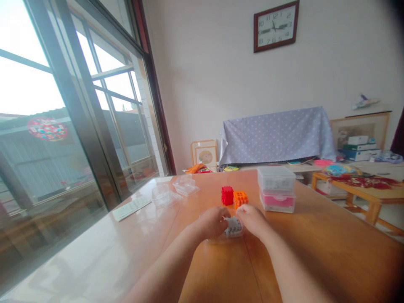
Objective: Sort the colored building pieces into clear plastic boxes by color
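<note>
A small clear plastic box (242, 232) sits on the table in front of me, with small grey-white pieces (234, 225) in it. My left hand (213, 222) is at the box's left side, fingers curled over the pieces; what they grip is hidden. At the far right corner of the box, the fingers of my right hand (251, 217) are pinched together, and anything between them is too small to make out. Just beyond my hands stand a red lattice cube (227, 195) and an orange lattice cube (240, 199), side by side.
To the right, two lidded clear boxes (277, 179) are stacked, the lower one with pink contents. Open clear plastic containers (162, 195) and a printed sheet (131, 208) lie on the left of the wooden table (221, 273). Tall windows (94, 105) flank the left side.
</note>
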The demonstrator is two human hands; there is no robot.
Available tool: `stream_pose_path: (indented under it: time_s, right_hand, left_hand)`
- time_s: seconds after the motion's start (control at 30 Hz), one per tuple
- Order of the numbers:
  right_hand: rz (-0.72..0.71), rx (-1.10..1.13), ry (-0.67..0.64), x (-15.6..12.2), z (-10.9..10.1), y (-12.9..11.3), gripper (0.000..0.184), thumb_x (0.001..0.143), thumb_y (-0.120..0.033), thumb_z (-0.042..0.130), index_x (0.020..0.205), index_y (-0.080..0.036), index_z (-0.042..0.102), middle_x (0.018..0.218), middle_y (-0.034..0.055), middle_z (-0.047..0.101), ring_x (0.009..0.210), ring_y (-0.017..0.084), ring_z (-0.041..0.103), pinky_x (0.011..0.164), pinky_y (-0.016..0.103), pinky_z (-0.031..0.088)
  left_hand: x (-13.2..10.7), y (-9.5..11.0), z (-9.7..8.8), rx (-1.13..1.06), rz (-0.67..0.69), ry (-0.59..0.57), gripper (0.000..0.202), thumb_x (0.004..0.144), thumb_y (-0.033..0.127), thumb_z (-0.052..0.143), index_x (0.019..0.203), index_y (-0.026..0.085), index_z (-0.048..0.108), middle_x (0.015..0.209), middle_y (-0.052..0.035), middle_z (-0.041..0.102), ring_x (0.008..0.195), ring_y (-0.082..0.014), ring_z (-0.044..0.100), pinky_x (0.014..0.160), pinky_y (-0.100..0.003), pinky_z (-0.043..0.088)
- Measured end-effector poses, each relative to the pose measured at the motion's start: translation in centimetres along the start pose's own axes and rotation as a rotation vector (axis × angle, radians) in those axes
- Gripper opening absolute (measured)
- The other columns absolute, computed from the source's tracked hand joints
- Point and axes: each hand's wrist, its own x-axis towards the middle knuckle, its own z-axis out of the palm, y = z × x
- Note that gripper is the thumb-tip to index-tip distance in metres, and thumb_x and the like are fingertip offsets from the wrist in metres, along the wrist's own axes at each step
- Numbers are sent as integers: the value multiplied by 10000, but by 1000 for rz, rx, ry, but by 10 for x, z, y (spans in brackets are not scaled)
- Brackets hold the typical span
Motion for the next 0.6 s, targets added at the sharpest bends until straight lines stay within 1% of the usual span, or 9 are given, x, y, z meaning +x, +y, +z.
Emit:
stream_pose_path:
  time_s: [0.1, 0.17, 0.27, 0.33, 0.4, 0.47, 0.6]
  right_hand:
    - [3, -7, 0, 0, 0, 1, 247, 824, -344, 492, 688, -198, 637, 662, 12, 673, 653, 156, 581, 584, 235, 339]
    - [2, -4, -1, 0, 0, 2, 246, 822, -353, 497, 686, -200, 634, 654, 9, 668, 647, 156, 577, 578, 235, 337]
    - [1, 6, -6, 1, 2, 5, 241, 818, -359, 504, 704, -203, 648, 680, 6, 681, 646, 153, 573, 577, 235, 337]
    - [3, 6, -6, 1, 3, 7, 243, 817, -359, 503, 714, -204, 658, 695, 5, 688, 646, 151, 571, 575, 236, 334]
    - [1, -2, 1, 2, 4, 9, 250, 818, -362, 499, 706, -203, 656, 687, 3, 683, 646, 151, 571, 574, 237, 330]
    - [-3, -5, -3, 3, 4, 10, 250, 815, -368, 505, 699, -200, 650, 670, 3, 676, 651, 154, 575, 577, 237, 330]
    - [5, -2, -20, 2, 4, 10, 244, 808, -372, 514, 711, -197, 655, 688, 6, 690, 674, 161, 593, 597, 241, 344]
  left_hand:
    - [-9, -5, -14, -19, 21, 64, 298, 789, 159, 526, 1049, 207, 663, 1038, -53, 715, 919, -197, 662, 813, -290, 519]
    - [-17, -14, -25, -27, 18, 100, 297, 790, 155, 523, 1047, 205, 663, 1034, -50, 715, 922, -195, 664, 830, -298, 519]
    - [-32, -35, -40, -50, -29, 136, 280, 777, 153, 537, 1026, 200, 657, 1027, -49, 710, 929, -194, 663, 835, -305, 524]
    - [-43, -51, -47, -64, -66, 152, 302, 749, 141, 557, 1032, 191, 649, 1034, -55, 704, 940, -195, 659, 846, -311, 528]
    - [-55, -66, -49, -74, -96, 136, 348, 716, 137, 588, 1057, 188, 637, 1057, -63, 695, 965, -200, 653, 855, -312, 528]
    - [-66, -77, -48, -75, -127, 97, 402, 695, 167, 634, 1096, 190, 623, 1096, -73, 681, 993, -213, 645, 859, -317, 527]
    - [-80, -87, -38, -61, -188, 19, 551, 638, 268, 750, 1163, 209, 595, 1190, -82, 650, 1045, -248, 622, 863, -336, 517]
